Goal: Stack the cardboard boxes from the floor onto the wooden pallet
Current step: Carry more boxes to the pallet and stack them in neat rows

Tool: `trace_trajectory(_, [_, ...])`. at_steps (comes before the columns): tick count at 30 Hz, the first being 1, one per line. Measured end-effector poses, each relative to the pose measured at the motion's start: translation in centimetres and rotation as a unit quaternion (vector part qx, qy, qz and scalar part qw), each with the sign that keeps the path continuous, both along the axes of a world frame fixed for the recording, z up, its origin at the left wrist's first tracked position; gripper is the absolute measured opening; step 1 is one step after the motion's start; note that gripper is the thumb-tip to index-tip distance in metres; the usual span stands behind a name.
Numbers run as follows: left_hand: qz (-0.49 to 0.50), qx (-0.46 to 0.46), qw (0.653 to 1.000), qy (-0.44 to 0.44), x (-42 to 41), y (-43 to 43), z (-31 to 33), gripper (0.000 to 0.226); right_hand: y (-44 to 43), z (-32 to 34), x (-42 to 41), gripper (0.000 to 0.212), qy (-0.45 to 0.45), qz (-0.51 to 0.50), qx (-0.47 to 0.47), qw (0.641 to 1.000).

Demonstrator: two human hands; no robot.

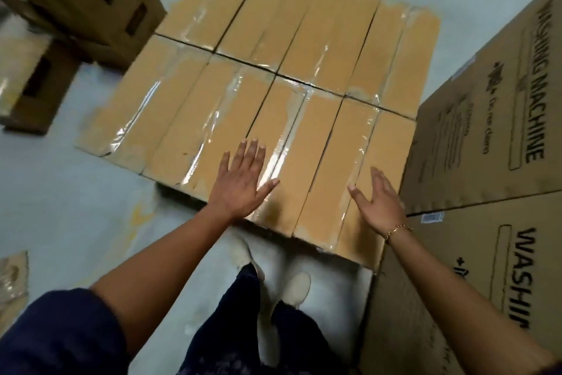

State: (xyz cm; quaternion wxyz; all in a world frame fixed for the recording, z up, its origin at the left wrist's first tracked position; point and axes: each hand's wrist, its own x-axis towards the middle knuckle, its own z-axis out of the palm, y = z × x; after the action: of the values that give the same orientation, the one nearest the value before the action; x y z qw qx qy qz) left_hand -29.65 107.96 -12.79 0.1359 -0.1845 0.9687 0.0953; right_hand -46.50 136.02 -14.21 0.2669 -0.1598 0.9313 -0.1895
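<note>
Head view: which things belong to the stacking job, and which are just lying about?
Job: taped boxes in a flat layer; left hand flat on them; right hand open near their right edge; brown boxes at upper left.
Lying about: washing machine cartons on the right; cardboard scrap at lower left.

What stood around your washing machine carton point(486, 94)

You had the tall brown carton at your right, black lettering down its side and a small barcode label point(431, 217) at its seam. Left of it lay pale grey floor point(76, 207) with yellow smears point(140, 216); your pale shoes point(296, 286) stood near its foot.
</note>
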Motion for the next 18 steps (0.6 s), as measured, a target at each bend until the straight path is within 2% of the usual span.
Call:
trace_trajectory(9, [0.182,-0.023,0.981,0.062,13.5,-8.9,10.1,0.097,-12.6,9.5,6.6,0.079,0.033,0.132,-0.04,0.99])
trace_trajectory(14, [0.239,-0.031,0.965,0.104,19.5,-15.6,12.5,0.096,-22.9,12.4,10.5,0.078,0.064,0.188,-0.067,0.978])
trace_trajectory(18, [0.26,-0.03,0.956,0.13,23.8,-21.7,13.9,0.104,-31.1,14.0,14.3,0.078,0.075,0.209,-0.105,0.969])
